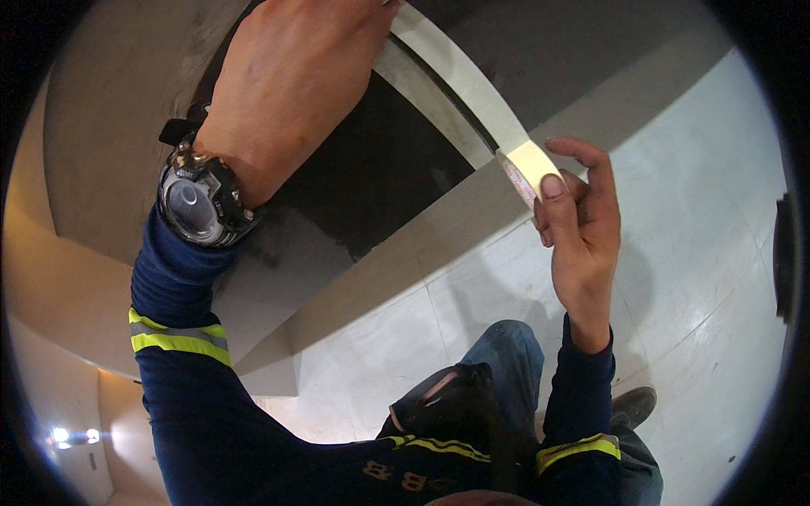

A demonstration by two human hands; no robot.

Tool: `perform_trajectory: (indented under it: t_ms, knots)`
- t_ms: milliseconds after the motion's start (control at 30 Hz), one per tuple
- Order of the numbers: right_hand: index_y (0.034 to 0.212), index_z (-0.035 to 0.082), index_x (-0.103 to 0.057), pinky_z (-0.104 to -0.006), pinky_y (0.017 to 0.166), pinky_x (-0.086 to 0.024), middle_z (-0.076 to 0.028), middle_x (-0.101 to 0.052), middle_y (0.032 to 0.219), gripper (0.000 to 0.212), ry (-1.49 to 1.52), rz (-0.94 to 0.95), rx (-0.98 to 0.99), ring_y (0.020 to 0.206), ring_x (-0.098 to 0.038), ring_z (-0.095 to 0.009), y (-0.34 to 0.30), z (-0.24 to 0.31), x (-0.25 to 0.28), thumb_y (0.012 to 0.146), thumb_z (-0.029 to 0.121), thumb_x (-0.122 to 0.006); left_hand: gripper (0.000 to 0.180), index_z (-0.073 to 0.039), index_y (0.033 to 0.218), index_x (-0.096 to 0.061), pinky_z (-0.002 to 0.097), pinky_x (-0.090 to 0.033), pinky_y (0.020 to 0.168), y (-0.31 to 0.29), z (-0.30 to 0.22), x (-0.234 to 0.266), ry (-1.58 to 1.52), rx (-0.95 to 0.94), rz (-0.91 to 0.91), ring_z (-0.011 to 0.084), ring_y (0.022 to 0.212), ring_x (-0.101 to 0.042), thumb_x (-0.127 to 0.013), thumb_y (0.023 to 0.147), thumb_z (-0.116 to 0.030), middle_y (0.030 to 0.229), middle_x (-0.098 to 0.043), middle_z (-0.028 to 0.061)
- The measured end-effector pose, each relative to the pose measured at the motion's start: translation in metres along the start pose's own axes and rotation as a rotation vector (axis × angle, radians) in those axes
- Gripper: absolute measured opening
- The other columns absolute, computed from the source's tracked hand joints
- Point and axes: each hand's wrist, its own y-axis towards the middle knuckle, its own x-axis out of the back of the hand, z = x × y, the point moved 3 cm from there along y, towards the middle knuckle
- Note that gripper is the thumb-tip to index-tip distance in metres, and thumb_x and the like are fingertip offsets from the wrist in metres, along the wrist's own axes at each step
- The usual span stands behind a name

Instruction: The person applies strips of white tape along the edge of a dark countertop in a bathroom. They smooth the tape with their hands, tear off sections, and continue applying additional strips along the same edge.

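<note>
My right hand [582,223] grips a roll of pale yellow masking tape [533,164], thumb on its face and fingers behind, the index finger raised apart. From the roll a strip of tape [460,67] runs up and left in a curve, beside a dark narrow gap. My left hand [295,80], back upward, reaches over a dark opening [371,160] to the upper end of the strip. Its fingers are cut off by the top edge, so their hold cannot be made out. A black digital watch [198,202] sits on the left wrist.
A large grey panel [118,110] curves along the left. The dark grey surface [591,51] lies beyond the strip. Below is a pale tiled floor [692,278], with my jeans-clad leg [510,358] and shoe [634,405]. Bright lights [76,437] shine at the lower left.
</note>
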Motion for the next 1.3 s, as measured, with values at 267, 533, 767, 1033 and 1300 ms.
perform_trajectory:
  t_ms: [267,533,767,1033,1300]
  knots:
    - [0.122,0.005,-0.057,-0.0278,0.063,-0.041,-0.010,-0.068,0.076,0.035,-0.109,0.009,-0.155,0.065,-0.057,-0.012,0.000,-0.010,0.007,0.105,0.035,-0.062,0.021,-0.002,0.102,-0.041,0.0521,-0.049,0.068,0.001,-0.002,-0.004,0.026,-0.014,0.000,0.0427,0.074,-0.063,-0.059,0.098,-0.013,0.074,-0.059,0.0203]
    - [0.125,0.004,-0.062,-0.0312,0.062,-0.046,-0.009,-0.068,0.071,0.038,-0.235,-0.013,-0.263,0.063,-0.060,-0.013,0.007,-0.053,0.010,0.103,0.035,-0.062,0.023,-0.003,0.101,-0.041,0.0507,-0.050,0.066,0.000,-0.010,0.005,0.101,0.019,0.028,0.0410,0.072,-0.063,-0.062,0.096,-0.012,0.073,-0.059,0.0192]
    - [0.133,0.007,-0.063,-0.0267,0.056,-0.043,-0.004,-0.064,0.069,0.037,-0.173,0.023,-0.186,0.060,-0.057,-0.009,0.004,-0.058,0.000,0.102,0.028,-0.065,0.024,-0.003,0.101,-0.041,0.0511,-0.049,0.066,-0.005,-0.006,0.007,0.090,-0.015,-0.040,0.0407,0.073,-0.063,-0.062,0.096,-0.012,0.074,-0.059,0.0188]
    - [0.134,0.009,-0.064,-0.0275,0.056,-0.042,-0.001,-0.062,0.068,0.037,-0.092,0.094,-0.272,0.060,-0.054,-0.008,0.007,-0.062,-0.001,0.102,0.027,-0.066,0.022,-0.009,0.112,-0.049,0.0465,-0.055,0.065,-0.004,0.015,-0.007,0.191,-0.058,-0.075,0.0375,0.072,-0.069,-0.061,0.104,-0.026,0.080,-0.068,0.0170]
    - [0.130,0.010,-0.068,-0.0277,0.057,-0.042,-0.001,-0.061,0.069,0.034,-0.082,0.052,-0.241,0.061,-0.054,-0.008,0.007,-0.070,-0.004,0.102,0.029,-0.065,0.027,-0.003,0.102,-0.041,0.0521,-0.049,0.066,-0.008,0.004,0.002,0.061,-0.007,-0.041,0.0435,0.075,-0.063,-0.065,0.093,-0.011,0.075,-0.059,0.0200]
